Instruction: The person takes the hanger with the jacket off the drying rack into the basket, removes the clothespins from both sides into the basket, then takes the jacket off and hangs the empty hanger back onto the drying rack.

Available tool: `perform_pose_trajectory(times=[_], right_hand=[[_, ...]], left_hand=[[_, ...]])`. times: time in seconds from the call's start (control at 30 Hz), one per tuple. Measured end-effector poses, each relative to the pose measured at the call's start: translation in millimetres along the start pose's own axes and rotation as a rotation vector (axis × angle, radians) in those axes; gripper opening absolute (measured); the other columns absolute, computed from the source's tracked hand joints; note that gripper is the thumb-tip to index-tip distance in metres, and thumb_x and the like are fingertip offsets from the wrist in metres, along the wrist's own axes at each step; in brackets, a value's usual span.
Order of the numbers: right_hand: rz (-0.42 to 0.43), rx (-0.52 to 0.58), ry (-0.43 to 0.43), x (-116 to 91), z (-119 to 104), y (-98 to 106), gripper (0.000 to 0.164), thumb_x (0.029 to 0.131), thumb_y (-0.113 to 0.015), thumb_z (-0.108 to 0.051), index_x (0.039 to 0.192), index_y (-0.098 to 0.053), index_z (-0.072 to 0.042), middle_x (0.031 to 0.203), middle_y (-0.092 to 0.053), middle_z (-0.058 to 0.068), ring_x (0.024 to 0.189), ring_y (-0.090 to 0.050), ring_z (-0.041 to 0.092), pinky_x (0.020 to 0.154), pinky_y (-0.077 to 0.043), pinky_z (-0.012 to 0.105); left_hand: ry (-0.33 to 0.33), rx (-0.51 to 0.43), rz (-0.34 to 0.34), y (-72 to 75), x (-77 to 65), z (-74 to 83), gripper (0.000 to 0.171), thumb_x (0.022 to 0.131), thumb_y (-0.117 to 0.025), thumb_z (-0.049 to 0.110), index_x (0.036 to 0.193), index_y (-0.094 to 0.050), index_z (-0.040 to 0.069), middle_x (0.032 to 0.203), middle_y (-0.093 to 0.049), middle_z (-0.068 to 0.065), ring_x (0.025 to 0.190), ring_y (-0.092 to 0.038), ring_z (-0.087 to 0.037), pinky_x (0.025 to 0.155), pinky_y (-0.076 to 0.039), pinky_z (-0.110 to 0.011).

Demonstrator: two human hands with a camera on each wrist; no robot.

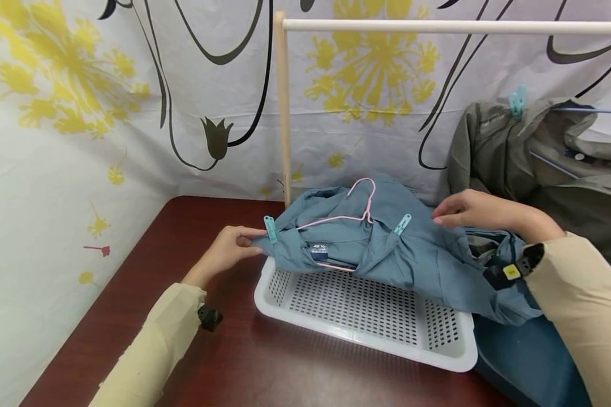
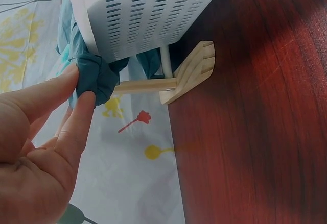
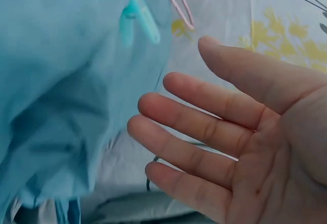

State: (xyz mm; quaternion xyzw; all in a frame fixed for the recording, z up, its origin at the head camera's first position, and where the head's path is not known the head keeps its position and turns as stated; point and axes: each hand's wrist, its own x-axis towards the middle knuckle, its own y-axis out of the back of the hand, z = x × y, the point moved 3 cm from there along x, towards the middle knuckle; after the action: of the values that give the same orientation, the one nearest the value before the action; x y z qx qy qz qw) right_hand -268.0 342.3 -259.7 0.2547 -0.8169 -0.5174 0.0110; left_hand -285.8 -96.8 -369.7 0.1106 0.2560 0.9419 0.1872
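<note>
A blue-grey shirt [image 1: 417,254] lies over the back of a white perforated basket [image 1: 361,336], with a pink hanger [image 1: 336,218] inside its collar. Two light-blue clothespins clip it to the hanger: a left clothespin [image 1: 270,229] and a right clothespin [image 1: 402,224]. My left hand [image 1: 230,247] pinches the shirt's left end between thumb and fingers, beside the left clothespin; the left wrist view shows the bunched cloth [image 2: 94,76] at the fingertips. Over the shirt's right part is my right hand [image 1: 481,210], holding nothing. In the right wrist view its fingers [image 3: 189,127] are spread and relaxed.
A wooden rack post [image 1: 282,113] rises behind the basket and carries a white rail [image 1: 438,26]. At right hangs a grey-green garment [image 1: 534,152] with a clothespin. A dark blue bin [image 1: 529,356] stands right of the basket on the red-brown table [image 1: 224,362].
</note>
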Motion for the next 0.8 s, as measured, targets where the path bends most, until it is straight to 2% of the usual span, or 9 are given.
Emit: perform_pose_trajectory(times=[0.23, 0.37, 0.47, 0.63, 0.8], right_hand=[[-0.061, -0.008, 0.031, 34, -12, -3, 0.043, 0.097, -0.051, -0.028, 0.120, -0.057, 0.008, 0.104, -0.065, 0.014, 0.092, -0.061, 0.026, 0.081, -0.049, 0.046], [-0.087, -0.003, 0.047, 48, -10, -10, 0.045, 0.097, -0.050, -0.027, 0.120, -0.056, 0.010, 0.108, -0.063, 0.019, 0.092, -0.062, 0.028, 0.081, -0.049, 0.046], [-0.112, 0.008, 0.045, 56, -5, -15, 0.042, 0.097, -0.050, -0.026, 0.118, -0.057, 0.010, 0.108, -0.063, 0.018, 0.091, -0.062, 0.027, 0.079, -0.050, 0.043], [-0.161, -0.010, 0.046, 64, 0, -20, 0.035, 0.098, -0.049, -0.026, 0.104, -0.066, 0.003, 0.097, -0.065, 0.010, 0.088, -0.062, 0.024, 0.075, -0.050, 0.040], [-0.156, -0.016, 0.051, 68, 0, -22, 0.036, 0.097, -0.050, -0.026, 0.105, -0.066, 0.005, 0.095, -0.066, 0.011, 0.086, -0.064, 0.024, 0.076, -0.051, 0.040]], left_hand=[[0.004, 0.014, 0.010, -0.6, 0.8, -1.5, 0.039, 0.082, -0.068, -0.002, 0.120, -0.061, -0.001, 0.115, -0.059, -0.020, 0.090, -0.064, -0.028, 0.077, -0.053, -0.037], [-0.001, 0.008, 0.009, -1.0, 0.4, -2.3, 0.039, 0.082, -0.068, -0.002, 0.120, -0.061, -0.002, 0.113, -0.059, -0.020, 0.090, -0.064, -0.028, 0.077, -0.053, -0.037], [-0.008, 0.009, 0.004, -1.7, 0.5, -2.3, 0.040, 0.082, -0.068, -0.002, 0.121, -0.060, -0.002, 0.113, -0.059, -0.020, 0.090, -0.064, -0.028, 0.077, -0.053, -0.037], [0.003, 0.016, 0.003, -2.0, 1.3, -1.7, 0.040, 0.082, -0.068, -0.001, 0.121, -0.061, 0.000, 0.113, -0.060, -0.018, 0.090, -0.064, -0.027, 0.078, -0.053, -0.037], [0.008, 0.014, 0.006, 0.1, 0.8, -2.3, 0.039, 0.082, -0.068, -0.001, 0.121, -0.061, 0.000, 0.113, -0.059, -0.019, 0.092, -0.064, -0.028, 0.078, -0.053, -0.037]])
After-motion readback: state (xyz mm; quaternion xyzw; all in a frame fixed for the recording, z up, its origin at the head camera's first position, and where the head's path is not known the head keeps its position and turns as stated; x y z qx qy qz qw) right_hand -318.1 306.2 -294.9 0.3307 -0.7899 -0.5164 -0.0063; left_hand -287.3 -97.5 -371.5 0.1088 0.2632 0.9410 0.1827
